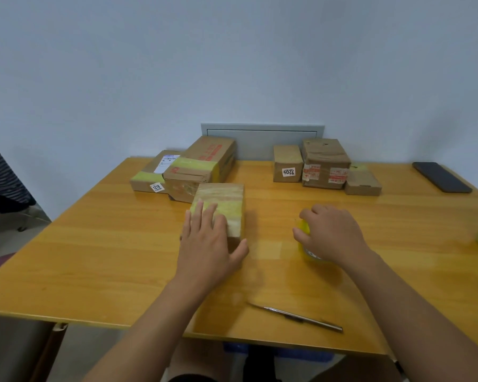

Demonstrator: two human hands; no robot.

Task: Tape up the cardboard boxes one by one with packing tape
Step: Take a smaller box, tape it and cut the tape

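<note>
Nearest the surface's [94,271] front edge lies a slim metal blade tool [295,317]. Beyond it, the left hand [209,241] rests flat with straight fingers on a small cardboard box [224,199] banded with yellow tape. To its right, the right hand [331,232] curls around a yellow packing tape roll [305,244]. 2 taped boxes [188,166] sit back left, 3 more boxes [324,164] back right, beside a black phone [442,177].

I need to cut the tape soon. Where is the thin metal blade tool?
In the head view, the thin metal blade tool lies on the wooden table near its front edge, below the right hand.
</note>
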